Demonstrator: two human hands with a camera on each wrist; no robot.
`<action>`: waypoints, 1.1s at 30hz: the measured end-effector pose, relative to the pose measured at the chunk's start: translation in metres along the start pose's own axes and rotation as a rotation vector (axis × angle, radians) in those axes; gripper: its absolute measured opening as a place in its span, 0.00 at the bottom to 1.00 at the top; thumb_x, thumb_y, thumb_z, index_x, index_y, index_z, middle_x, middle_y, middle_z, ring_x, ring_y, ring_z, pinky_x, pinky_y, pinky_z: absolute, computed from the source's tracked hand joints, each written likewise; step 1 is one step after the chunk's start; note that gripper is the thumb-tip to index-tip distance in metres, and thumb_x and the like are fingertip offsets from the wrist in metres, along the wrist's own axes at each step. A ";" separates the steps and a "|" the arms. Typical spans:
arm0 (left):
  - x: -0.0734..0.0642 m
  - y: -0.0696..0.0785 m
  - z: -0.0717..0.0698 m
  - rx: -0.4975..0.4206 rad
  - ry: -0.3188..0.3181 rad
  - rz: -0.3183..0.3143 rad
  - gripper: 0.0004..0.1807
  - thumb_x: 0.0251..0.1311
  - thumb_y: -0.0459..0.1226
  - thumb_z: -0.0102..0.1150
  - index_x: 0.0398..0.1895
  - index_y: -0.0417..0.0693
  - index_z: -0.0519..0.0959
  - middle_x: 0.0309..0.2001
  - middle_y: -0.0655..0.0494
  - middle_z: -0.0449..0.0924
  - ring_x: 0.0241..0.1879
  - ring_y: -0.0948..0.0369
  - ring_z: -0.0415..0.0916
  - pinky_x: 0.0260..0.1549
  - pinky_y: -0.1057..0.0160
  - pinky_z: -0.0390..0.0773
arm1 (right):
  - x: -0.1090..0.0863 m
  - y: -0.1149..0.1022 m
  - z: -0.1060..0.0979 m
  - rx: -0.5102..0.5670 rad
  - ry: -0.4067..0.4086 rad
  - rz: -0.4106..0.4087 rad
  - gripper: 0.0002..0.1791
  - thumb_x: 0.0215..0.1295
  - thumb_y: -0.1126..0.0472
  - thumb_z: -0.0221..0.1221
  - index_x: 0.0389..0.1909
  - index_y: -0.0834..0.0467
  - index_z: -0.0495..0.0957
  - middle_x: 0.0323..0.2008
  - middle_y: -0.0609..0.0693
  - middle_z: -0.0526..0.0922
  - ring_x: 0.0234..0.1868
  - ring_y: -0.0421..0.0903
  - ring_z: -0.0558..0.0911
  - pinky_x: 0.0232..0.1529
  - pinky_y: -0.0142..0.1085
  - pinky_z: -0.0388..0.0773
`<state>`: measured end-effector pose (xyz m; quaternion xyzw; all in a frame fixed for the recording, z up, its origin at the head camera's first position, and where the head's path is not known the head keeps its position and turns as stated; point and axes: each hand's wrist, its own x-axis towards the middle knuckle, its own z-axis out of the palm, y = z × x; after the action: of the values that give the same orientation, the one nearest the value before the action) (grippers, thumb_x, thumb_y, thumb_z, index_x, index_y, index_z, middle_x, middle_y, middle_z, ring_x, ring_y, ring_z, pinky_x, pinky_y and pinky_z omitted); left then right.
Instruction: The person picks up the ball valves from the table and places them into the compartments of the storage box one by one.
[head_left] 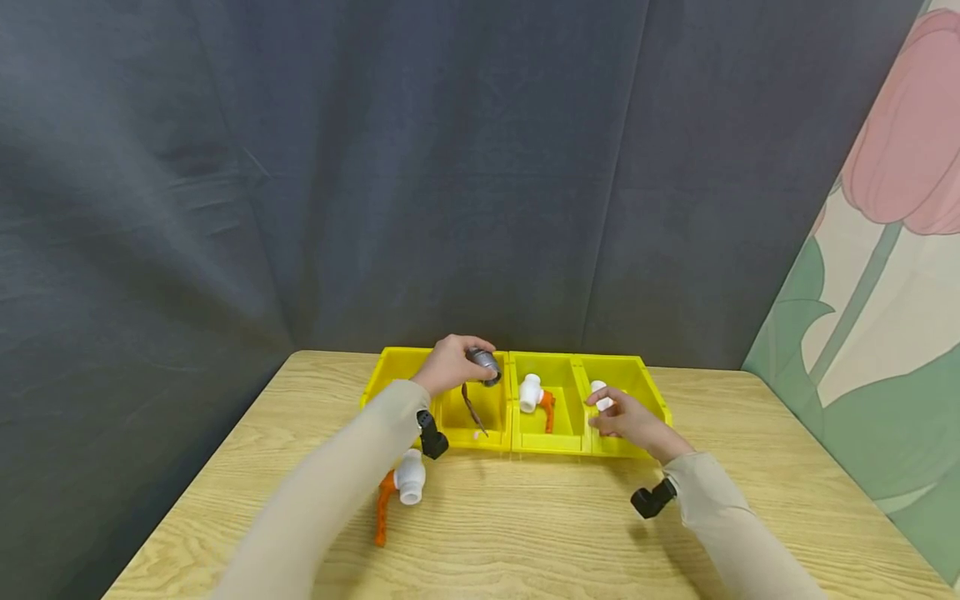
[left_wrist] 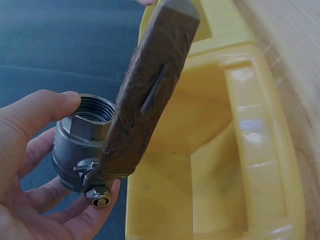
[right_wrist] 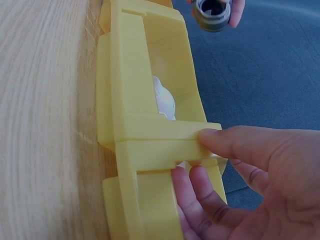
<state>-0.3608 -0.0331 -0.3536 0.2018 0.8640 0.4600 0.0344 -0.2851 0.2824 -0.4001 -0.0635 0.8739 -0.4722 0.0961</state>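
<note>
My left hand point(head_left: 452, 364) holds a metal ball valve point(left_wrist: 82, 135) above the yellow bins, thumb on its threaded rim and fingers round its body. Its long lever point(left_wrist: 145, 95), brown and wrinkled, slants up across the left wrist view. My right hand point(head_left: 633, 421) is at the rightmost bin point(head_left: 651, 392). In the right wrist view its thumb point(right_wrist: 235, 140) overlaps the divider's rim, with the other fingers bent below it inside that bin. A white fitting point(head_left: 598, 388) shows just past these fingers, mostly hidden by them.
Several yellow bins stand joined in a row at the table's back, before a dark curtain point(head_left: 450, 167). One bin holds a white valve point(head_left: 530, 393) with an orange handle. Another white valve point(head_left: 410, 477) with an orange handle lies on the wooden table point(head_left: 510, 533), beneath the left forearm.
</note>
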 end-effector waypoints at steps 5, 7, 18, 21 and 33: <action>0.010 -0.003 0.004 -0.040 0.045 -0.051 0.22 0.50 0.39 0.72 0.51 0.54 0.82 0.52 0.53 0.78 0.46 0.55 0.77 0.45 0.60 0.82 | -0.001 -0.001 0.000 -0.007 0.003 0.008 0.20 0.66 0.63 0.60 0.55 0.63 0.67 0.34 0.54 0.72 0.33 0.48 0.76 0.37 0.35 0.75; 0.014 -0.005 0.006 -0.058 0.067 -0.069 0.21 0.51 0.38 0.72 0.51 0.53 0.82 0.52 0.53 0.78 0.47 0.55 0.77 0.46 0.59 0.82 | -0.001 -0.001 0.000 -0.012 0.003 0.011 0.20 0.66 0.63 0.59 0.55 0.63 0.67 0.34 0.54 0.72 0.33 0.48 0.76 0.37 0.35 0.75; 0.017 -0.008 0.015 -0.098 0.165 -0.158 0.20 0.52 0.37 0.71 0.50 0.51 0.82 0.54 0.50 0.78 0.47 0.53 0.78 0.48 0.56 0.81 | -0.003 -0.001 0.001 -0.002 -0.001 0.001 0.20 0.66 0.63 0.59 0.55 0.64 0.66 0.35 0.54 0.73 0.33 0.48 0.76 0.37 0.34 0.75; 0.017 -0.008 0.016 -0.100 0.181 -0.167 0.20 0.52 0.37 0.70 0.50 0.50 0.82 0.55 0.48 0.77 0.46 0.52 0.78 0.48 0.55 0.81 | -0.003 -0.001 0.001 -0.001 0.002 0.002 0.20 0.66 0.63 0.59 0.55 0.64 0.66 0.35 0.54 0.73 0.34 0.48 0.76 0.37 0.34 0.75; 0.020 -0.015 0.023 -0.077 0.209 -0.188 0.20 0.52 0.38 0.71 0.50 0.50 0.82 0.56 0.49 0.77 0.47 0.53 0.78 0.49 0.56 0.81 | 0.000 0.000 0.000 -0.009 0.010 0.024 0.20 0.66 0.63 0.60 0.55 0.62 0.67 0.34 0.54 0.72 0.34 0.48 0.76 0.37 0.34 0.75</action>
<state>-0.3781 -0.0154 -0.3761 0.0697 0.8598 0.5059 -0.0051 -0.2847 0.2821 -0.4000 -0.0510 0.8772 -0.4674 0.0971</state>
